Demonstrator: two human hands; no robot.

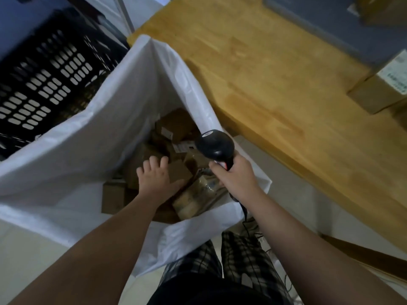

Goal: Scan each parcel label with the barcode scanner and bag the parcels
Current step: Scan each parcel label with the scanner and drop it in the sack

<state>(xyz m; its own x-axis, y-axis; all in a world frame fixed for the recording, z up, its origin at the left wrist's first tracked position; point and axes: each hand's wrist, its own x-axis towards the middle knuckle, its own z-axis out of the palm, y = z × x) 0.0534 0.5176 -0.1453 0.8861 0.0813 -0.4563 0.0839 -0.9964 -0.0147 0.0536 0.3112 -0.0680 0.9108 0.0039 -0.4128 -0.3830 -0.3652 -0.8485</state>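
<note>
Head view:
Left hand [157,178]: reaching down into the bag [105,119], fingers spread apart, palm over the boxes [176,128].
Right hand [236,177]: gripping the scanner [214,145], fingers clamped round its handle, above the bag's right rim.
Boxes: lying piled inside the bag.
Table [275,84]: carrying a labelled box [378,91] at far right.
Crate [44,84]: standing left of the bag.

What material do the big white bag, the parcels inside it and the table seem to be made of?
White bag: seems thin plastic film, slightly glossy and translucent, with soft creases.
Parcels: mostly brown matte cardboard boxes with white labels; one looks wrapped in clear, shiny film.
Table: looks like wood, joined strips with visible grain and a smooth yellowish finish, possibly varnished.
</note>
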